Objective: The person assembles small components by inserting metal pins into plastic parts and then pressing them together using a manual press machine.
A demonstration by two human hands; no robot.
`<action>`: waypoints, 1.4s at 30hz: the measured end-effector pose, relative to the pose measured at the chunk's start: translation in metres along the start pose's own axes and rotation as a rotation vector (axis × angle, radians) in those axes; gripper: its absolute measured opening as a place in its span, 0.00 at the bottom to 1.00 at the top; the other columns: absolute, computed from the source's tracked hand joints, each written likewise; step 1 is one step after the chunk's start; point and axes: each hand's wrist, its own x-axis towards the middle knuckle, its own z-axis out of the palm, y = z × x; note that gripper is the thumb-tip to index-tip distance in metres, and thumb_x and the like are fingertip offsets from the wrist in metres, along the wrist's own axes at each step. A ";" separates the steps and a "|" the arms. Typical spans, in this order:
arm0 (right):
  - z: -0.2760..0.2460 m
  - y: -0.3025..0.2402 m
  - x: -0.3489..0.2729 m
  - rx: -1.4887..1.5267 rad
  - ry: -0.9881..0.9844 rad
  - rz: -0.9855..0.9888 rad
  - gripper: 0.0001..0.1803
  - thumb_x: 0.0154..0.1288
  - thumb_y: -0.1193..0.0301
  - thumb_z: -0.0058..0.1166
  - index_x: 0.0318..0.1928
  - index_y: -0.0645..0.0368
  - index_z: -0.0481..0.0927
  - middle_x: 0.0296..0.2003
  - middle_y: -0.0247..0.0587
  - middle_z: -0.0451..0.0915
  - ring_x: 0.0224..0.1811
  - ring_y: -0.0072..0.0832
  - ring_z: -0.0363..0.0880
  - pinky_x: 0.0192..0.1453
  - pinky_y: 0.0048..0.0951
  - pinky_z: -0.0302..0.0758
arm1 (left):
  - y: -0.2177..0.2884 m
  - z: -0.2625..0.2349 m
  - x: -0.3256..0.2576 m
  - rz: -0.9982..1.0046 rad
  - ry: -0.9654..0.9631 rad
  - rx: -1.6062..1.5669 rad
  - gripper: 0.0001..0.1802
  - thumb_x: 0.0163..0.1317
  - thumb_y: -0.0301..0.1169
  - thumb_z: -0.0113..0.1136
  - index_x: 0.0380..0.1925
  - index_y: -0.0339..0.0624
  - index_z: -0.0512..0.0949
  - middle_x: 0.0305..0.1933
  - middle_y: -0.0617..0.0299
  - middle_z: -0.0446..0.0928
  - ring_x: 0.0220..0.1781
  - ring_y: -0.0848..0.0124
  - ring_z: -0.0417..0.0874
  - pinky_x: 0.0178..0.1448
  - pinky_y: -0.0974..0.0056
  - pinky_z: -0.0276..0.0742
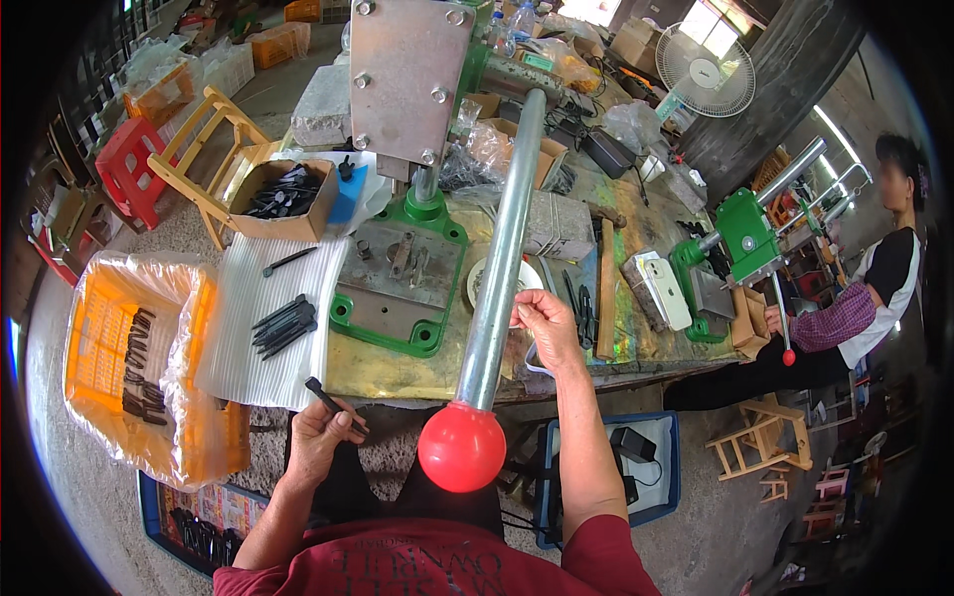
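My left hand (316,444) is closed around a slim black plastic part (322,393), held low in front of the bench edge. Fingers pinched, my right hand (550,330) is just right of the press's steel lever (505,248), by a round white dish (533,273) partly hidden behind it. Whatever sits in that pinch is too small to make out. The lever ends in a red ball (462,447) near my body. Behind it stands the green-based hand press (429,214) with a metal fixture (407,260). Similar black parts (285,326) lie piled on white foam sheeting (238,298).
A plastic-lined orange crate (89,368) holding black parts stands at left. A cardboard box (323,204) of black pieces sits behind the foam. On the right are a phone (664,291), a second green press (750,233) and a seated person (879,298). A blue tray (676,477) lies below.
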 end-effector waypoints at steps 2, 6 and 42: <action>0.000 0.000 0.000 -0.004 -0.005 -0.013 0.05 0.58 0.76 0.47 0.35 0.62 0.72 0.26 0.34 0.73 0.27 0.19 0.71 0.35 0.21 0.71 | -0.003 -0.001 0.001 -0.005 -0.004 0.005 0.08 0.56 0.30 0.52 0.31 0.35 0.71 0.27 0.58 0.75 0.27 0.75 0.76 0.31 0.73 0.74; 0.003 -0.001 0.001 -0.001 0.027 -0.003 0.04 0.58 0.75 0.47 0.34 0.62 0.70 0.26 0.34 0.73 0.27 0.20 0.72 0.34 0.21 0.71 | -0.003 -0.001 0.001 -0.002 -0.009 -0.006 0.08 0.56 0.30 0.52 0.30 0.35 0.71 0.27 0.59 0.75 0.27 0.75 0.76 0.31 0.73 0.74; 0.136 0.003 -0.085 0.071 -0.030 -0.077 0.04 0.54 0.75 0.52 0.27 0.62 0.71 0.29 0.34 0.70 0.27 0.17 0.65 0.31 0.17 0.64 | 0.015 0.053 0.020 -0.008 -0.199 -0.101 0.10 0.58 0.33 0.50 0.32 0.35 0.73 0.26 0.66 0.73 0.25 0.82 0.71 0.30 0.77 0.69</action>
